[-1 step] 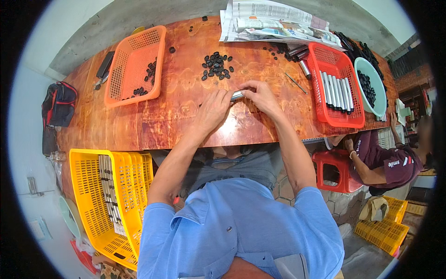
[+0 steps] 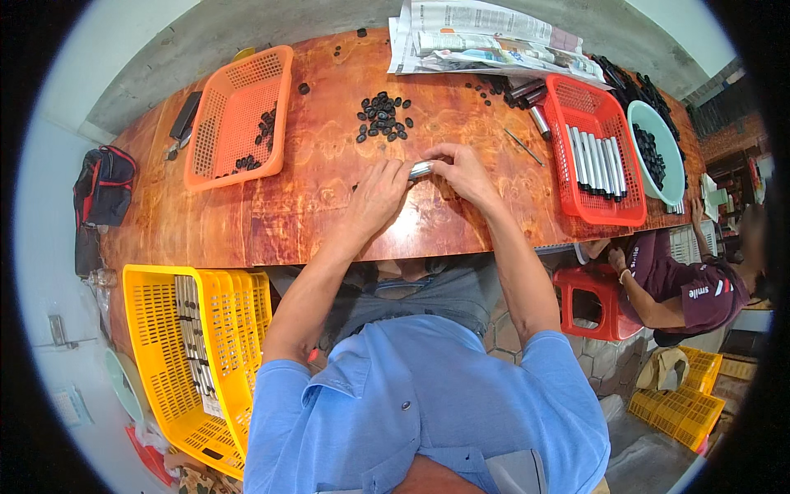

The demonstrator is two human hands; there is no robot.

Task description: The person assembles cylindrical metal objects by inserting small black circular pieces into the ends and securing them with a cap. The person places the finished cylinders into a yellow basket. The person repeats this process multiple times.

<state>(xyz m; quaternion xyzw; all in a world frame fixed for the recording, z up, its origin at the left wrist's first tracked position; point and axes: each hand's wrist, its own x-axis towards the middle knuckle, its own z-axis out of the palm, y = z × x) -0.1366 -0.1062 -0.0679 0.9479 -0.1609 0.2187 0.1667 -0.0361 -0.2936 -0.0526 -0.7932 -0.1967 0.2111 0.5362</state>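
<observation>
My left hand [image 2: 378, 196] and my right hand [image 2: 462, 170] meet over the middle of the wooden table [image 2: 313, 206]. Together they grip a short silver metal tube [image 2: 420, 170], the left at its near end, the right at its far end. A loose heap of small black caps [image 2: 383, 117] lies just beyond my hands. On the right, a red basket [image 2: 625, 210] holds a row of silver tubes [image 2: 597, 156].
An orange basket [image 2: 216, 132] with several black caps stands at the left, and a teal bowl [image 2: 671, 185] of caps at the far right. Newspapers [image 2: 485, 37] lie at the back. A yellow crate [image 2: 156, 362] sits on the floor at my left. A seated person [image 2: 683, 284] works on the right beside a red stool [image 2: 588, 300].
</observation>
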